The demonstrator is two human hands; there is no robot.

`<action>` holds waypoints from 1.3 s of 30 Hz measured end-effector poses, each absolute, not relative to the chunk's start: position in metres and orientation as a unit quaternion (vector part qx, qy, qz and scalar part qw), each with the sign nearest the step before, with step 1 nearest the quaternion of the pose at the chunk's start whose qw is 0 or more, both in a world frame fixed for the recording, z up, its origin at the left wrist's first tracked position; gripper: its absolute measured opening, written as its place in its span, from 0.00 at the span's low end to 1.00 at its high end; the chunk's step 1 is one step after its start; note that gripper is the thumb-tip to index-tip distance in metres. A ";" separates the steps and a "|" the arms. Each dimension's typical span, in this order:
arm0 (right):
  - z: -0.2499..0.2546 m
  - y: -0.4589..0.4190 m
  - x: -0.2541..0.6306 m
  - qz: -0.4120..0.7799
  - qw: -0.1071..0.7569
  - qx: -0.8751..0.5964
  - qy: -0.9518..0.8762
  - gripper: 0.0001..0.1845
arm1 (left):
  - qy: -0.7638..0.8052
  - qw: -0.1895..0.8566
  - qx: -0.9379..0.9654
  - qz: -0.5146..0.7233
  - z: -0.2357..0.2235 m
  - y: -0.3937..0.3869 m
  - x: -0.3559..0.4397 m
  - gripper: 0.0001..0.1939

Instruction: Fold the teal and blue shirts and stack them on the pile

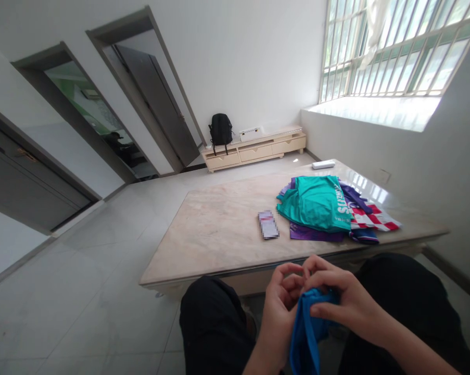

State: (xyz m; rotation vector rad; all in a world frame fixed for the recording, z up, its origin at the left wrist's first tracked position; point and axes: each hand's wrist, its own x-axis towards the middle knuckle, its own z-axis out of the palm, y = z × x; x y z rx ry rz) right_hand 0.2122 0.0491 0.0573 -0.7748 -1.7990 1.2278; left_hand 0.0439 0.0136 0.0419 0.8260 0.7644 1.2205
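Seated, we pinch a blue cloth [307, 333] between both hands, left hand [279, 302] and right hand [342, 299], below the counter [219, 229] bearing stacked shirts [324, 208] and a phone [268, 224].

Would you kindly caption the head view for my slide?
Both hands, left hand and right hand, grip a blue garment before a jersey-stacked marble table.

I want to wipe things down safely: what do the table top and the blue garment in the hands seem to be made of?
Table top: likely polished marble or stone, beige veining and window glare. Blue garment: thin, soft, slightly shiny fabric, probably synthetic; it folds limply.
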 end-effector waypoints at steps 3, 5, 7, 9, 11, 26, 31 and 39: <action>0.053 0.050 0.218 0.441 0.439 -0.355 -0.697 0.13 | 0.359 0.668 0.376 0.533 0.034 0.004 0.036 0.27; 0.049 0.051 0.221 0.420 0.463 -0.378 -0.683 0.12 | 0.366 0.639 0.397 0.548 0.029 -0.004 0.032 0.31; 0.046 0.051 0.222 0.399 0.485 -0.404 -0.665 0.11 | 0.386 0.585 0.465 0.541 0.022 -0.011 0.028 0.44; 0.043 0.049 0.219 0.371 0.518 -0.431 -0.639 0.10 | 0.444 0.496 0.548 0.507 0.017 -0.014 0.025 0.49; 0.042 0.046 0.216 0.343 0.549 -0.443 -0.621 0.08 | 0.502 0.402 0.604 0.471 0.016 -0.012 0.022 0.31; 0.041 0.041 0.220 0.262 0.553 -0.401 -0.682 0.03 | 0.562 0.281 0.577 0.521 0.020 0.004 0.017 0.15; 0.040 0.037 0.222 0.258 0.519 -0.421 -0.698 0.06 | 0.558 0.158 0.630 0.517 0.003 0.007 0.015 0.14; 0.051 0.046 0.232 0.498 0.407 -0.419 -0.641 0.17 | 0.580 0.173 0.608 0.514 0.032 0.001 0.002 0.16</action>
